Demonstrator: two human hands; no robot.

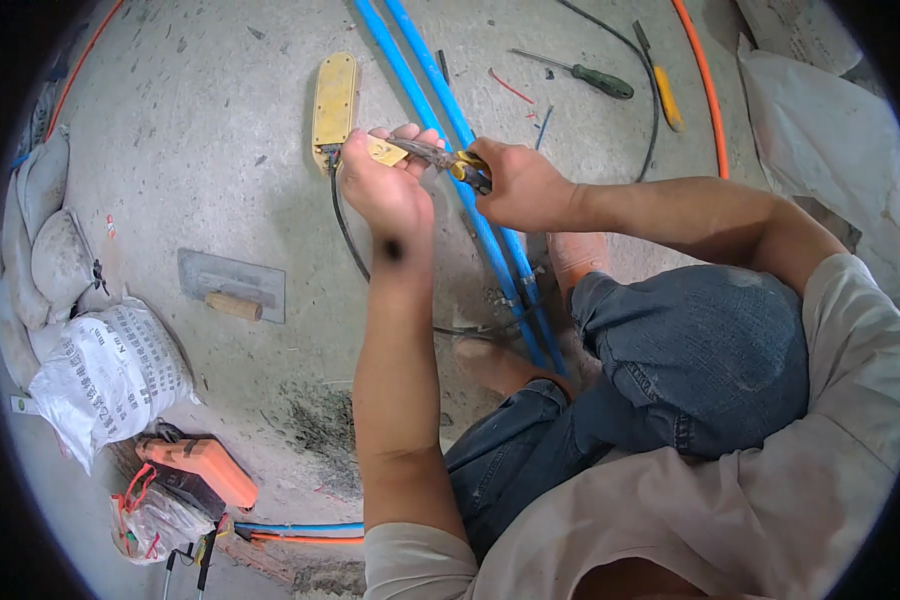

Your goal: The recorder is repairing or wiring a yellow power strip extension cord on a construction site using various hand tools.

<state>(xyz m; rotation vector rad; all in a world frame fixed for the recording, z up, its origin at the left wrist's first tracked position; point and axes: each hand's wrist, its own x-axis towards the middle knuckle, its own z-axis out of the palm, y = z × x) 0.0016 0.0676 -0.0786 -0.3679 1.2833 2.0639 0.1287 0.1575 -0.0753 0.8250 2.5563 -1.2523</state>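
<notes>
My left hand is closed on a small flat yellow piece, whose kind I cannot make out; the fingers partly hide it. My right hand grips pliers with yellow-and-black handles. The jaws point left, and their tips meet or overlap the yellow piece; whether they bite on it I cannot tell. Just beyond my left hand, a long yellow casing with screw holes lies on the floor. A black cable runs from its near end, where some wires show.
Two blue pipes cross the floor beneath my hands. A green-handled screwdriver, a yellow-handled knife and an orange pipe lie at the far right. Left are a plastering trowel, a white sack and an orange case.
</notes>
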